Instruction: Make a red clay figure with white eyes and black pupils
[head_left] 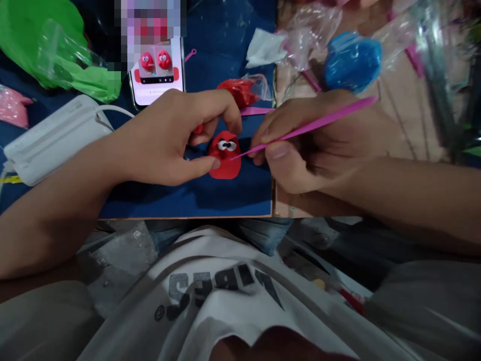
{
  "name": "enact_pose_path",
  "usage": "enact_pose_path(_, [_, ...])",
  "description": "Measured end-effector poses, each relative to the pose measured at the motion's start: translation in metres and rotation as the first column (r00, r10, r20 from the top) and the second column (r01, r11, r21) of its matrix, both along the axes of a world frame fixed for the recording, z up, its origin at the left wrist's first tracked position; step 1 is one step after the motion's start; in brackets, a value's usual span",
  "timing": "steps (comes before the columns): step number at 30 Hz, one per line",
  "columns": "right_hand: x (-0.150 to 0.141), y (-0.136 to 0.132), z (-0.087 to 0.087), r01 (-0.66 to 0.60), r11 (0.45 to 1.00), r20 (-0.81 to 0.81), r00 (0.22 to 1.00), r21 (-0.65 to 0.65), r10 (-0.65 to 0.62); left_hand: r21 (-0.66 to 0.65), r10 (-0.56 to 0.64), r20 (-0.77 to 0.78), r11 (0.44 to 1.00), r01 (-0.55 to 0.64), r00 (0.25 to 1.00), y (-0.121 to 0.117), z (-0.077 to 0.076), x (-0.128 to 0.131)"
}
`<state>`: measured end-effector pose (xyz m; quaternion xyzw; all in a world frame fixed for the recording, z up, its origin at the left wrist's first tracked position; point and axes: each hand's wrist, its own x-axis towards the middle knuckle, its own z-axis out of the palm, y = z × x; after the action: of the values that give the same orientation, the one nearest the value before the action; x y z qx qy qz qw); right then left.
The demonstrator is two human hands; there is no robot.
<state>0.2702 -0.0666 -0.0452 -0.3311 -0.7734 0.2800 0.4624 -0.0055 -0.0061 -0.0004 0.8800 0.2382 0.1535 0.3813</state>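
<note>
A small red clay figure [227, 169] with white eyes, black pupils and dark brows lies on the blue mat. My left hand [169, 135] curves around it, thumb on its lower left side and index finger by its top. A small red bit [198, 129] shows among the curled fingers of that hand. Pinched between the thumb and fingers of my right hand [300, 145] is a pink modelling tool [326, 119]. Its thin tip touches or hovers just over the figure's face below the eyes; I cannot tell which.
A phone [158, 90] showing red figures lies behind my left hand. Around are bagged red clay [244, 93], blue clay [353, 62], green clay [41, 40], pink clay [15, 106], another pink tool [257, 111] and a white device with a cable [56, 138]. The mat's front edge [188, 217] runs near my body.
</note>
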Motion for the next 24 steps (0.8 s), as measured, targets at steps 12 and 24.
enact_pose_path(12, [0.002,0.001,0.001,-0.023,0.999,0.110,0.994,0.044,0.018,0.031,0.040,0.001,0.999,-0.040,0.999,-0.002,0.000,0.003])
enact_pose_path(24, [0.000,0.004,-0.007,0.011,0.996,0.115,0.993,0.087,-0.021,0.054,0.044,-0.002,0.998,-0.043,0.999,-0.001,-0.003,0.007])
